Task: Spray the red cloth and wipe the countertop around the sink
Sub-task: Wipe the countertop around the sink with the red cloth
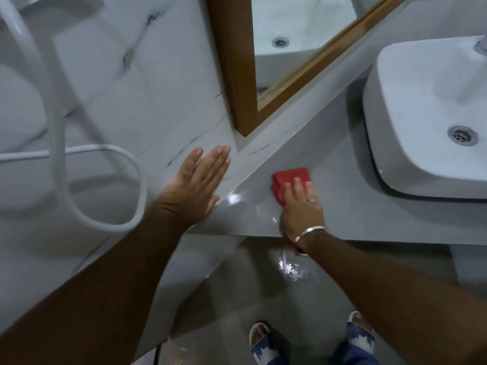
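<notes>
Red cloth [288, 184] flat on the grey countertop [350, 206], near its left end and close to the front edge, pressed down under the right hand [301, 210]. Fingers [297, 187] of that hand stretched out almost straight and lying on top of the cloth, not curled around it; far part of the cloth free beyond the fingertips, a small red bit also visible below the wrist at the front edge. A ring on one finger, a metal bangle [311, 233] on the wrist.

Left hand [196, 184] open and flat, fingers together, palm laid against the white marbled wall tile [147, 83] just past the left end of the countertop; nothing held.

White basin [395, 122] standing on the countertop toward its right end, well apart from the cloth, with a metal drain [462, 135] in the bowl. Wood-framed mirror [229, 75] on the wall above the back edge. Shiny wet patches on the countertop beside the right hand. White hose [56, 122] looped at the left, blurred. Below, grey floor [237, 299] with a wet spot, and two feet in blue patterned sandals [263, 349].
</notes>
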Demonstrator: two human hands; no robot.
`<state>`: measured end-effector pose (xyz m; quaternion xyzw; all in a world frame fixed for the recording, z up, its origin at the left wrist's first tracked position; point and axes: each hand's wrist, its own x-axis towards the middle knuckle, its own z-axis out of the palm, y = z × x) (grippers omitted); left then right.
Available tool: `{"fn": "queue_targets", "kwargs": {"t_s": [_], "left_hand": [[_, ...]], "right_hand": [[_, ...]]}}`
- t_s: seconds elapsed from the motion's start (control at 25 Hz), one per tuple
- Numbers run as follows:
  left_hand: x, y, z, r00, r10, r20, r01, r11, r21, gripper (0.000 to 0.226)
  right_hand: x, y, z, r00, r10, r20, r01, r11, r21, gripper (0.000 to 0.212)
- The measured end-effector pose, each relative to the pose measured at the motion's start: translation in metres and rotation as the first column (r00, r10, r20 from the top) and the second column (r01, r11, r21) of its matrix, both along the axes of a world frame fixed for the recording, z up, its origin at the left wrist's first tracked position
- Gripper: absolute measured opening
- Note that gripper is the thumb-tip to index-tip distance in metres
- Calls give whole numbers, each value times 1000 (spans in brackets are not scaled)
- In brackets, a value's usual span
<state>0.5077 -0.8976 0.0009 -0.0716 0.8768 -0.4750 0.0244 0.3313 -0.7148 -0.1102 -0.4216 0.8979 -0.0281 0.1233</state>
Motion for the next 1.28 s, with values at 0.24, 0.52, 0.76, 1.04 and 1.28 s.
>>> {"fn": "queue_targets", "kwargs": {"t_s": [0.24,0.52,0.76,1.04,1.28], "left_hand": [[-1,-5,-2,999,-48,-4,48,999,6,88],[-2,-3,-3,998,-49,-29,50,998,24,87],[-1,-3,-1,998,-61,1,61,996,-65,75],[-2,-4,-1,994,-93,-60,89,993,-75,71],[-2,-10,-6,990,-134,-51,128,987,-101,65]], "right_hand": [[30,37,10,803,596,-4,-596,802,29,65],[-33,-2,10,995,-89,-53,92,994,57,65],[53,31,10,832,553,52,-555,829,62,73],[-36,-20,13,1000,-20,-2,20,994,106,66],[73,7,8,728,684,29,-685,726,70,68]]}}
